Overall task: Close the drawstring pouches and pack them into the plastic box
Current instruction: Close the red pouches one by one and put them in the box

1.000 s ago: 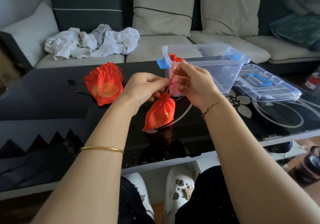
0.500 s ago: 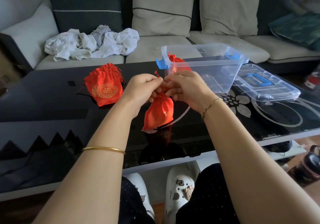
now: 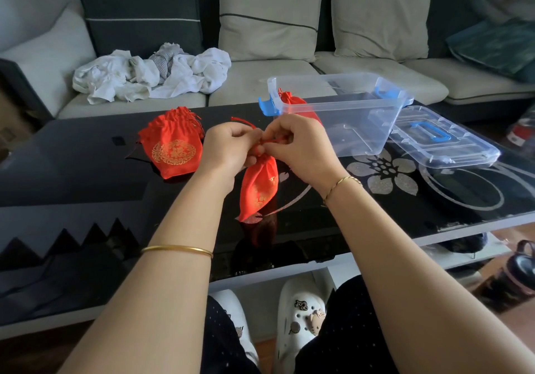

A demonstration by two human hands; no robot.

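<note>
Black table (image 3: 86, 176) fills mid-frame; the clear plastic box (image 3: 347, 118) stands upper right, 1 red pouch (image 3: 292, 99) inside. At centre, left hand (image 3: 228, 147) and right hand (image 3: 301, 147) pinch the drawstring (image 3: 244, 121) of a dangling pouch (image 3: 260, 185); a loose pouch (image 3: 173, 147) lies left.

No legible word, number or brand mark appears on any surface. The gold circular emblem (image 3: 174, 152) printed on the flat red satin drawstring pouch (image 3: 169, 126), which lies on the black glass table (image 3: 72, 168), reads as ornament; any character within it cannot be made out.
</note>
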